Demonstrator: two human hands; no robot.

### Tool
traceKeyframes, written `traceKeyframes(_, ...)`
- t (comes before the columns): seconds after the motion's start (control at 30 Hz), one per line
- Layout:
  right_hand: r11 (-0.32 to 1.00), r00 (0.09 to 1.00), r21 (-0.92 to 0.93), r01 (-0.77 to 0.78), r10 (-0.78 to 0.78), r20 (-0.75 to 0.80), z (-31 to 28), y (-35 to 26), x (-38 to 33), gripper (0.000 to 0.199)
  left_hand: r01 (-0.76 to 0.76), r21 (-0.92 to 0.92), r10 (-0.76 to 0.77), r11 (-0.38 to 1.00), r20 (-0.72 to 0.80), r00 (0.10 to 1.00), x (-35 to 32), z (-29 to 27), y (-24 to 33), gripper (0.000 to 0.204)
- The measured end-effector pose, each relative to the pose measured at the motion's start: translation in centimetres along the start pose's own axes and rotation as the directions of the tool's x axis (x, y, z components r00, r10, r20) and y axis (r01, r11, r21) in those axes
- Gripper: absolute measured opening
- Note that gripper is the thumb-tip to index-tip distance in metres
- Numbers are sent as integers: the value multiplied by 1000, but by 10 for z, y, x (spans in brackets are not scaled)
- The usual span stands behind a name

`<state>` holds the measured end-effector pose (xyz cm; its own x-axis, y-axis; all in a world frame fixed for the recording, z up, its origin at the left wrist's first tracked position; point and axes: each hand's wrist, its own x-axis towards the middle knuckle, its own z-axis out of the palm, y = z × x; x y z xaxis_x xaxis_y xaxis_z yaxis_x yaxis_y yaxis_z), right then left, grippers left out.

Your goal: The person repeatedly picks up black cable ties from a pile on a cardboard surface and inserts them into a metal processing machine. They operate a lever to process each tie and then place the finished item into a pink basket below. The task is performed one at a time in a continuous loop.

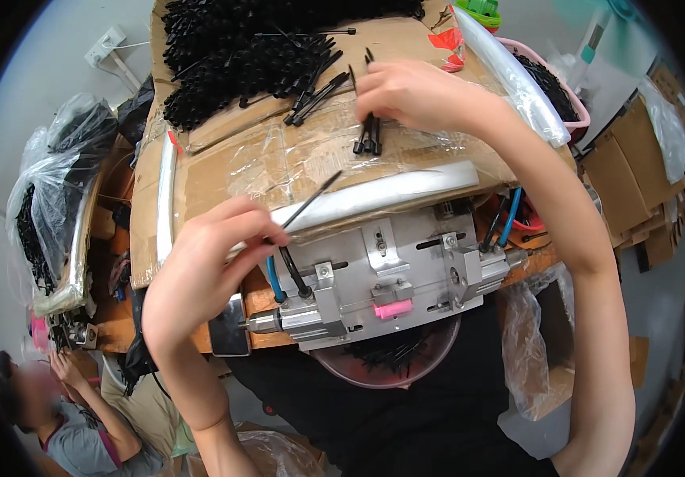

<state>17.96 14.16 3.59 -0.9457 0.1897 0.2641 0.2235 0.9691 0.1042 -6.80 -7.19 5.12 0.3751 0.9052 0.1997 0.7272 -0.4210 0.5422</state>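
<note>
My left hand [209, 261] pinches one thin black rod [312, 201] between thumb and fingers, in front of the cardboard's near edge. The rod slants up and to the right. Over the cardboard, my right hand [415, 95] is closed on a few black rods [368, 140] with wider ends pointing down toward me. A couple of loose black rods [320, 98] lie left of that hand, beside a big heap of the same rods [231, 60]. Below the hands sits a metal fixture [358, 286] with clamp blocks on both sides and a pink block [392, 309] at its front middle.
A plastic-wrapped roll [390, 191] edges the taped cardboard [279, 151]. Under the fixture, a clear bowl [334, 374] holds black pieces. A pink basket [583, 111] stands at far right. Blue and black hoses [272, 278] join the fixture. A co-worker [80, 437] sits at lower left.
</note>
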Motion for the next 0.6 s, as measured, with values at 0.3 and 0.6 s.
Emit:
traceKeyframes(0.3, 990, 989, 3, 144, -144, 38, -9, -44, 13, 11, 147, 0, -133, 989, -427, 894, -33, 50, 12, 20)
traceKeyframes(0.6, 890, 956, 436, -132, 230, -180, -28, -53, 15, 12, 163, 63, -142, 985, -256, 956, -81, 198, 93, 76)
